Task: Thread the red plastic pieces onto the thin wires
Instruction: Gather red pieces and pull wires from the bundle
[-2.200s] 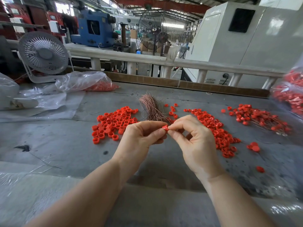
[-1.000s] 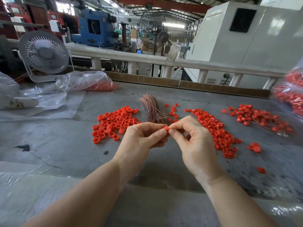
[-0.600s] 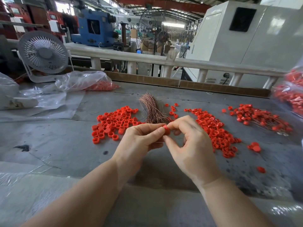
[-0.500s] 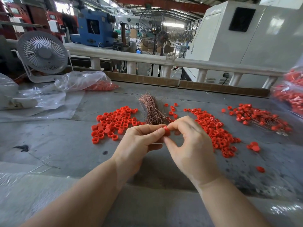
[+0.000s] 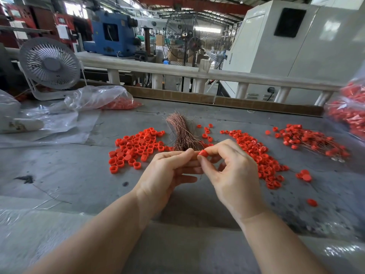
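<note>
While the right hand (image 5: 235,175) is pinching a small red plastic cap (image 5: 203,153) between thumb and forefinger, the left hand (image 5: 167,173) is meeting it fingertip to fingertip, its fingers curled and its thumb and forefinger closing on something too thin to make out; whether that is a wire cannot be told. Both hands are hovering above the grey worktable (image 5: 69,175), just in front of a bundle of thin copper-coloured wires (image 5: 181,133) that is lying fanned out on the surface. Left of the bundle a pile of loose red caps (image 5: 134,149) is spreading over the table, and right of it a second, longer pile of red pieces (image 5: 256,155) is running back toward the near edge. Farther right, a heap of red pieces already sitting on wires (image 5: 312,141) is lying well apart from the hands. A few stray caps (image 5: 304,174) are resting near the right edge. At the far left a clear plastic bag holding red pieces (image 5: 102,98) is lying beside a small white desk fan (image 5: 50,65), and another bag of red pieces (image 5: 349,111) is showing at the right margin.
</note>
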The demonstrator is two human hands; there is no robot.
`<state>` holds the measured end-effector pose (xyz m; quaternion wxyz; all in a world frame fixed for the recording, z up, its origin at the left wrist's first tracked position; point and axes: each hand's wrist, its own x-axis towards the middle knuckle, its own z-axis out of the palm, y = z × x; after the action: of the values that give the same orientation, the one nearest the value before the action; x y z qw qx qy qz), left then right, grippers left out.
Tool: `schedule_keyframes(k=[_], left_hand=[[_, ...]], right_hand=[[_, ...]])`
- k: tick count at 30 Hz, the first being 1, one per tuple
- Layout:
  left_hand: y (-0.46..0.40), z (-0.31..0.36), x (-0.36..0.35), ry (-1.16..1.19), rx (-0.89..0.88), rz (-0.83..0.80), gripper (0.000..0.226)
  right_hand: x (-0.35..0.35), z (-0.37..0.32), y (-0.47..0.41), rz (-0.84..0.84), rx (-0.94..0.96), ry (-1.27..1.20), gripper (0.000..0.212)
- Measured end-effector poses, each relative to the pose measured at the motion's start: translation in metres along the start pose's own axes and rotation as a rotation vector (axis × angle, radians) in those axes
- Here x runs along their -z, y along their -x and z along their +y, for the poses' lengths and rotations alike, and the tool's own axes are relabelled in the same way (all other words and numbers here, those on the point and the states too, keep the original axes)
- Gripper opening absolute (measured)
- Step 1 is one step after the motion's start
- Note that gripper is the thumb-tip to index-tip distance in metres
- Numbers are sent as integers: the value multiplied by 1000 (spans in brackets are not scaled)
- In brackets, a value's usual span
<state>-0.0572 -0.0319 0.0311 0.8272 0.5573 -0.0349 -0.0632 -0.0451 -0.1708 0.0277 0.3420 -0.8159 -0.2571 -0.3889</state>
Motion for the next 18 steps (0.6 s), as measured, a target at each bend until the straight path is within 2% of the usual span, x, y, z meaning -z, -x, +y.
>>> schedule_keyframes(k=[18], left_hand=[[2, 0, -3, -41, -42, -19, 30]], right_hand=[[0, 1, 0, -1, 53, -2, 11]])
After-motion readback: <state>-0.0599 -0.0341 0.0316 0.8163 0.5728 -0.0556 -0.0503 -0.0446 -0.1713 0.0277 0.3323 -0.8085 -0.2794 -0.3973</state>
